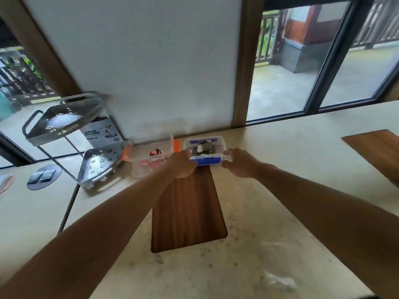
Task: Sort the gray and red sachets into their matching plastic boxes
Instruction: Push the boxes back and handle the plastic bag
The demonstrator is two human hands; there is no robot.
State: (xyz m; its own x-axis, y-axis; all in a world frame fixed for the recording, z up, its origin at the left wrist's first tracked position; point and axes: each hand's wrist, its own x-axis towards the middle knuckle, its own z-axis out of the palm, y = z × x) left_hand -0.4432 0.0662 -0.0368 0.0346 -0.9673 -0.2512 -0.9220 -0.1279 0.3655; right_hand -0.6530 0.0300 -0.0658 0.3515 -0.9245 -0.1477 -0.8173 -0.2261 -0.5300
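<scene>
A clear plastic box with blue clips (220, 141) stands at the far end of the counter and holds several gray sachets (203, 147). My left hand (183, 164) grips its left side and my right hand (238, 161) grips its right side. Just left of it sits a clear box with orange clips (138, 157), with red sachets (155, 152) inside. The view is blurred, so I cannot tell whether either box has its lid on.
A dark wooden board (186, 210) lies on the beige counter below the boxes; another board (375, 147) is at right. A two-tier metal rack (64, 134) and a cardboard box (101, 131) stand at left. Two dark packets (42, 176) rest on a round mat. A wall and windows lie behind.
</scene>
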